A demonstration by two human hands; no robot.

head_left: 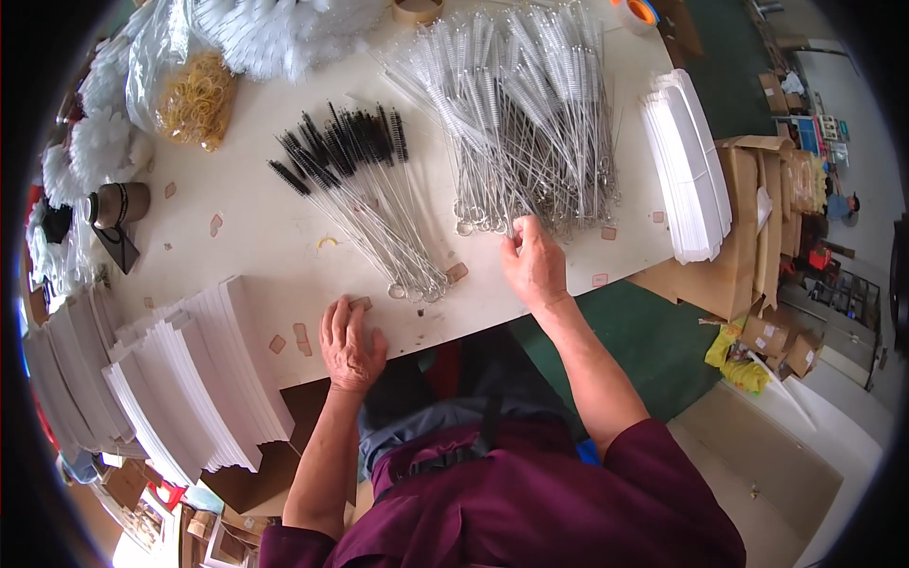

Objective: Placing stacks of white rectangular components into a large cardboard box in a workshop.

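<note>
A large pile of white-bristled wire brushes lies at the middle right of the table, their looped handle ends toward me. My right hand is closed at those loops, thumb and finger pinching the end of a white-bristled brush; the exact hold is partly hidden by the fingers. To the left lies a smaller fanned bunch of black-bristled wire brushes, loops gathered near the table's front edge. My left hand rests on the table just left of and nearer than those loops, fingers stretched out, holding nothing.
White folded card stacks stand at the right edge, with more card stacks at the left. A bag of yellow rubber bands, bundles of white brushes, a dark jar and a tape roll lie farther off. Cardboard boxes stand beyond the right edge.
</note>
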